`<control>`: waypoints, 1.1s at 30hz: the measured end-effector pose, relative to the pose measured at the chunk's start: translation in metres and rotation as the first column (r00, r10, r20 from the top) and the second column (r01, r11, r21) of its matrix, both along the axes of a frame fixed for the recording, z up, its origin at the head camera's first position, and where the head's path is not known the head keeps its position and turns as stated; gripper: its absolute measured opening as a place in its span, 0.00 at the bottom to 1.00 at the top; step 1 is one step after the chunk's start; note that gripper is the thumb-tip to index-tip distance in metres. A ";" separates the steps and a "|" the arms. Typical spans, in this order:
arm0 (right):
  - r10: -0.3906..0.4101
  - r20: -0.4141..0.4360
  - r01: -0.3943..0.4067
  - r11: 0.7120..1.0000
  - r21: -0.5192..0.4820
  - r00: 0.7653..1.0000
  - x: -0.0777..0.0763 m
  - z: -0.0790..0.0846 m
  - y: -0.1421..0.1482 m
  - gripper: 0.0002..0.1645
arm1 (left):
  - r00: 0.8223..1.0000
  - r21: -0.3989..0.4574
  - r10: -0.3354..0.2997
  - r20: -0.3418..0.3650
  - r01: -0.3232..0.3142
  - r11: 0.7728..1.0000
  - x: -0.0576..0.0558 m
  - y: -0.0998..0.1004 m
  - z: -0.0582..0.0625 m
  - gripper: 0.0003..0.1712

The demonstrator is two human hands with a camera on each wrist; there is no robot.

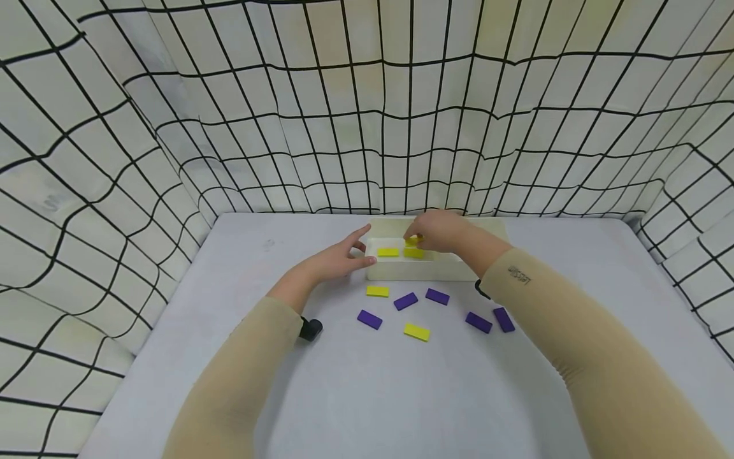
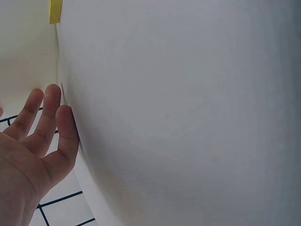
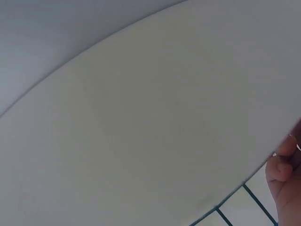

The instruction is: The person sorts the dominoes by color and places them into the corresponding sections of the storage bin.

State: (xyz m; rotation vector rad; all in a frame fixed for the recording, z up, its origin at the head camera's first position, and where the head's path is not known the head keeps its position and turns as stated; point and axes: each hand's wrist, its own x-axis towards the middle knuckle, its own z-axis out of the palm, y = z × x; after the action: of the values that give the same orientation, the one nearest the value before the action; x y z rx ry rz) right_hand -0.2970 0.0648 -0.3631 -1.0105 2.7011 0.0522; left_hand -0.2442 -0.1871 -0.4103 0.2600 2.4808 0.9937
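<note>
A long cream box point(image 1: 424, 271) stands at the back of the table, with two yellow blocks point(image 1: 387, 252) lying side by side in its left part. Over the right one of these, the fingertips of my right hand point(image 1: 440, 231) pinch another yellow block point(image 1: 411, 242); in the right wrist view only curled fingers point(image 3: 281, 169) show past the big pale box wall. My left hand point(image 1: 338, 258) is at the box's left end, thumb at the front corner and fingers spread behind. The left wrist view has those fingers point(image 2: 51, 110) loosely extended, holding nothing.
In front of the box lie two yellow blocks, one near its wall point(image 1: 377, 291) and one closer to me point(image 1: 417, 332). Several purple blocks point(image 1: 405, 301) are scattered around them. A white wall with black netting point(image 1: 395, 127) encloses the back and sides of the table point(image 1: 367, 395).
</note>
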 end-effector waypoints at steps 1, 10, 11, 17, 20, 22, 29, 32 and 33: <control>-0.001 -0.009 0.001 1.000 0.014 1.000 -0.001 -0.002 0.000 0.20 | 1.000 -0.001 0.001 -0.001 -0.001 1.000 0.000 0.000 0.000 0.49; -0.005 -0.073 0.011 0.997 0.076 0.997 -0.005 -0.011 0.000 0.18 | 1.000 -0.004 -0.002 -0.006 0.002 1.000 0.000 0.002 0.000 0.49; -0.005 -0.076 0.011 0.996 0.085 0.997 -0.005 -0.011 -0.001 0.18 | 1.000 -0.002 -0.001 -0.004 0.001 1.000 0.000 0.002 0.000 0.49; 0.004 -0.081 0.008 0.990 0.142 0.997 -0.009 -0.017 -0.008 0.20 | 1.000 0.002 0.003 -0.003 -0.003 1.000 0.000 0.001 0.000 0.49; -0.001 -0.081 0.014 0.987 0.161 0.997 -0.011 -0.019 -0.010 0.20 | 1.000 0.003 0.001 -0.005 -0.001 1.000 0.001 0.001 0.001 0.49; -0.005 -0.078 0.018 0.985 0.169 0.997 -0.012 -0.020 -0.012 0.20 | 1.000 0.004 0.002 -0.003 -0.002 1.000 0.001 0.000 0.001 0.49; 0.005 -0.070 0.007 0.984 0.180 0.998 -0.010 -0.017 -0.014 0.19 | 1.000 0.001 0.002 -0.001 -0.002 1.000 0.002 0.001 0.003 0.50; 0.006 -0.069 0.006 0.984 0.178 0.998 -0.009 -0.015 -0.015 0.19 | 1.000 0.001 -0.001 -0.003 0.001 1.000 0.002 0.000 0.003 0.50; 0.004 -0.068 0.008 0.985 0.174 0.998 -0.009 -0.015 -0.015 0.19 | 1.000 0.003 -0.001 -0.003 0.001 1.000 0.001 0.000 0.003 0.50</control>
State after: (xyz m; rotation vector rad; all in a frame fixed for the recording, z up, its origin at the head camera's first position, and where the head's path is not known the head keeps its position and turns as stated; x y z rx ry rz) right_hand -0.3057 0.0502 -0.3783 -0.9699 2.7007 0.3228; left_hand -0.2427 -0.1872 -0.4078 0.2639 2.4822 0.9977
